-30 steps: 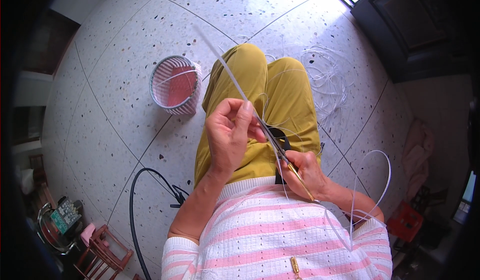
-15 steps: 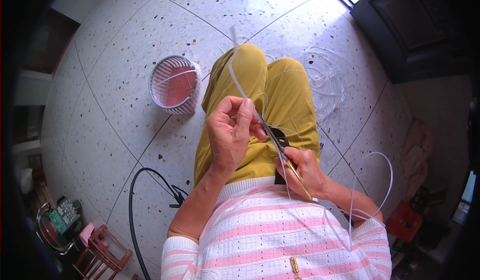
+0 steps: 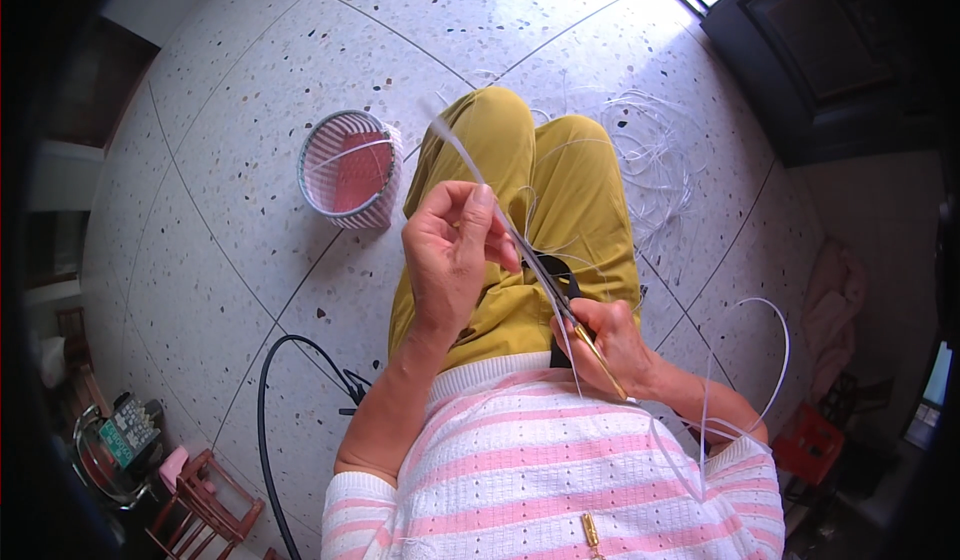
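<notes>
The left hand (image 3: 455, 250) is pinching a white strip (image 3: 470, 165); at its four o'clock, the right hand (image 3: 605, 340) is gripping scissors (image 3: 550, 275).

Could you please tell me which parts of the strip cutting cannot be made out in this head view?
- Scissors: the handles are hidden in the right hand, and the blades look too thin to tell whether they are open.
- White strip: its far tip is blurred, and its lower part goes behind the left hand.
- Basket: anything inside is too small to tell.

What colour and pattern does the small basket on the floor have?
The basket has pink and white vertical stripes with a pink inside; the head view shows it.
</notes>
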### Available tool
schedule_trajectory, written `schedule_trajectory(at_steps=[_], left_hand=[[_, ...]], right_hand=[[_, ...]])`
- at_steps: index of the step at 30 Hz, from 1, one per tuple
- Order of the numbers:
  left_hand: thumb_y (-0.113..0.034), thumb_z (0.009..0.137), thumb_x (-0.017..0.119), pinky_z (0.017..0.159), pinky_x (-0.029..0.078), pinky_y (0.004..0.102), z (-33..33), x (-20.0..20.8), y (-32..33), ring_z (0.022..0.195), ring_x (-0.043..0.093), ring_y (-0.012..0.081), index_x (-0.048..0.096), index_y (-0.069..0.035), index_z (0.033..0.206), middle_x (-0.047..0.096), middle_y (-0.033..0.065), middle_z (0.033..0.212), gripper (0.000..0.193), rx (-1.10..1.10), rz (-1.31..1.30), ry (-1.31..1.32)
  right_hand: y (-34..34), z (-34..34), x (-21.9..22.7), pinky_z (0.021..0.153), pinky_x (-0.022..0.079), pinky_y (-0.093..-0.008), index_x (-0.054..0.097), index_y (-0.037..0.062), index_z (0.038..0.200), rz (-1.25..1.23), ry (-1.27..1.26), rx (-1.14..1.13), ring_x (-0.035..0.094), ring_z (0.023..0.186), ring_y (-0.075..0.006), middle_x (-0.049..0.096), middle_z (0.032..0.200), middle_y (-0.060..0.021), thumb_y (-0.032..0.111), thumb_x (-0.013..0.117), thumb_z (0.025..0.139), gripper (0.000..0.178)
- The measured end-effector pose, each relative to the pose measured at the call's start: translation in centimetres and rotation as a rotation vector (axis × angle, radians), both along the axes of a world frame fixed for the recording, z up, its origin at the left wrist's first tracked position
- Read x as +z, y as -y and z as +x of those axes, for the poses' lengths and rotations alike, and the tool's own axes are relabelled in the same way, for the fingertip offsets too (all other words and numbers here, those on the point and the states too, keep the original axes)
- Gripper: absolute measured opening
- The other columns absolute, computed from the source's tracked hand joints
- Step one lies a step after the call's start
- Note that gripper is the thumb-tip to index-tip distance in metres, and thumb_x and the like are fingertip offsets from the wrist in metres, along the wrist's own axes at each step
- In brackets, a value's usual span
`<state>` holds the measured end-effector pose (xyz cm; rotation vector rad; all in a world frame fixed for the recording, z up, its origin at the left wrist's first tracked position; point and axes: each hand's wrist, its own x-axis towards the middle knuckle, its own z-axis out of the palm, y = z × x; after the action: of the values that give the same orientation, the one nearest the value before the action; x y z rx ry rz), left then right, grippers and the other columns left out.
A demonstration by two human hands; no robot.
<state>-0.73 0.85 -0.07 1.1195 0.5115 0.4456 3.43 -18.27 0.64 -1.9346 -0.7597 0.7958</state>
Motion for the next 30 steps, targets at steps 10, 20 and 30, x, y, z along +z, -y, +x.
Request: schedule_trajectory(at_steps=[10,20,30], left_hand=[[-0.016,0.098,0.054,0.047,0.05,0.0205,-0.1,-0.3,1.0,0.052,0.058,0.008,0.054,0.0,0.088,0.058,0.0027,0.069,0.019,-0.023,0.035,0.004],[-0.017,0.098,0.054,0.047,0.051,0.0212,-0.2,-0.2,1.1,0.052,0.06,0.0096,0.053,0.0,0.089,0.059,0.0037,0.07,0.019,-0.021,-0.007,0.012],[-0.018,0.098,0.055,0.046,0.051,0.0216,0.2,-0.4,-0.2,0.051,0.059,0.0094,0.054,0.0,0.088,0.058,0.0039,0.068,0.02,0.011,0.002,0.012]], right_hand=[[-0.2,0.6,0.0,0.046,0.035,-0.0307,0.05,-0.0011,0.07,-0.066,-0.002,0.052,0.042,0.051,-0.0101,0.046,0.054,-0.0044,0.009,0.058,0.088,0.022],[-0.6,0.3,0.3,0.042,0.035,-0.0333,0.052,-0.003,0.067,-0.052,-0.052,-0.006,0.044,0.043,-0.0133,0.048,0.049,-0.012,0.012,0.06,0.087,0.026],[0.1,0.1,0.1,0.041,0.034,-0.0332,0.052,-0.003,0.066,-0.07,-0.042,0.037,0.044,0.043,-0.0127,0.048,0.049,-0.0127,0.009,0.06,0.085,0.024]])
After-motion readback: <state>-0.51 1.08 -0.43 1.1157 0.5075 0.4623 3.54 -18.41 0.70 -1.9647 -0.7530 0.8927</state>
